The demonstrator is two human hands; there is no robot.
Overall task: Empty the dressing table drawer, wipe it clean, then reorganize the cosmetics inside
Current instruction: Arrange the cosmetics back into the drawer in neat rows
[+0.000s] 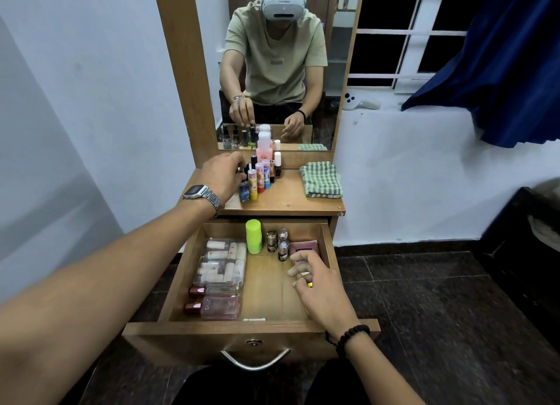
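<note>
Nearest the camera, the drawer (212,329) stands pulled out, its curved metal handle (255,360) facing the person. Along its left side lie two pink perfume bottles (216,307) with dark red caps, and behind them a clear plastic box (222,260) of small pale tubes. The right hand (321,286), a black bead bracelet (351,335) on its wrist, reaches into the right half of the drawer with curled fingers pinching a small item with a yellow end (309,284); what the item is cannot be told. Just beyond that hand lies a flat pink packet (304,246), and at the back of the drawer stand three small nail polish bottles (277,242) beside an upright lime-green container (254,236). Farther on, the left hand (222,177), a metal wristwatch (201,194) on its wrist, is over the counter (288,201), fingers curled round a small dark-capped bottle (241,172) at the left edge of a cluster of lip balm sticks (257,180). Behind them rise a tall pink bottle with a white cap (264,150) and a white-capped nail polish (277,166). A folded green checked cloth (321,179) lies to the right, apart from the cosmetics. The mirror (272,65) stands behind.
</note>
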